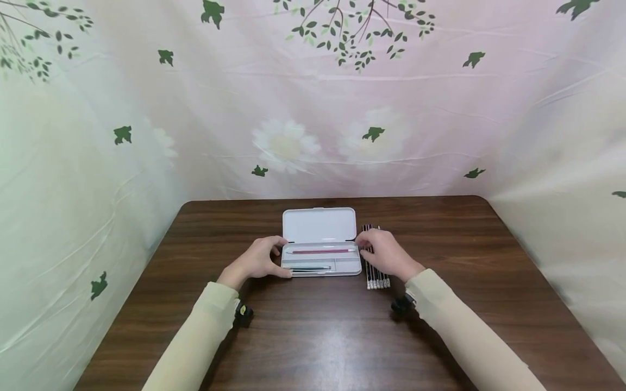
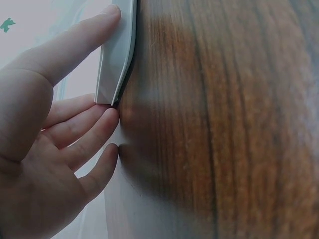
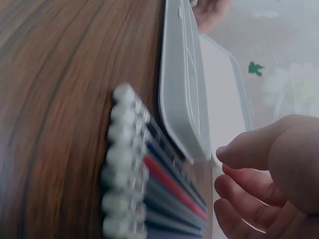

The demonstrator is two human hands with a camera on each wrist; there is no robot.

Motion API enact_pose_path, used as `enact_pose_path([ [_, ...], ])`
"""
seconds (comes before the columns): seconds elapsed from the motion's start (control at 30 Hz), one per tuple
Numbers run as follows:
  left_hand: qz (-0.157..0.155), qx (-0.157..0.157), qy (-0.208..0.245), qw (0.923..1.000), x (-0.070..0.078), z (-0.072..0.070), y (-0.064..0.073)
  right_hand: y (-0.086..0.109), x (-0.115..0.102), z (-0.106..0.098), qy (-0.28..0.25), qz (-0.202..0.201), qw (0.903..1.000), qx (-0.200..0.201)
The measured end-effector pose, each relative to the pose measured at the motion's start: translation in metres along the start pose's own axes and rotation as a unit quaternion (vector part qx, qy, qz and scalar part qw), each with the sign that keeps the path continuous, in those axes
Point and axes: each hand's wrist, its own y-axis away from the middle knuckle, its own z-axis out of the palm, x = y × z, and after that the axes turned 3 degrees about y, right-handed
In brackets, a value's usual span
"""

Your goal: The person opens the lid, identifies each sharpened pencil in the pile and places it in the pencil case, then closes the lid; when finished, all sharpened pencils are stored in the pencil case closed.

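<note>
A white pencil case [image 1: 348,266] lies with its lid [image 1: 319,224] raised at the back. Inside, a pink pencil [image 1: 323,251] lies along the rear compartment, and dark green pencils [image 1: 310,268] lie in the front left one. My left hand [image 1: 256,258] holds the case's left end, its thumb [image 2: 107,22] against the front wall and the fingers around the end. Beside the right end, my right hand [image 1: 386,254] hovers over a row of pencils [image 1: 379,279], fingers loosely bent with nothing between them. White erasers [image 3: 119,149] cap the near ends of that row.
The brown wooden table [image 1: 313,336] has rounded back corners. A printed fabric backdrop [image 1: 313,98] hangs along its back and sides. Each wrist wears a small dark camera, one of them at the left cuff [image 1: 243,313].
</note>
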Motion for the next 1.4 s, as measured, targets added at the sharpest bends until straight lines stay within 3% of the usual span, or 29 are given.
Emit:
enact_pose_path([
  [0.33,0.008,0.0,0.001,1.0,0.0,-0.001,0.001,0.025,0.025,-0.017,-0.01,0.081,0.9965,-0.02],
  [0.57,0.011,0.0,0.003,0.9999,-0.001,0.0,0.001,0.033,0.038,-0.016,-0.011,0.089,0.9957,-0.026],
  [1.1,0.015,-0.001,0.004,0.9999,-0.001,0.001,0.0,0.035,0.042,-0.018,0.014,0.098,0.9948,-0.022],
  [1.4,0.011,0.0,0.003,0.9999,0.0,0.0,0.0,0.039,0.037,-0.026,0.027,0.155,0.9853,-0.066],
])
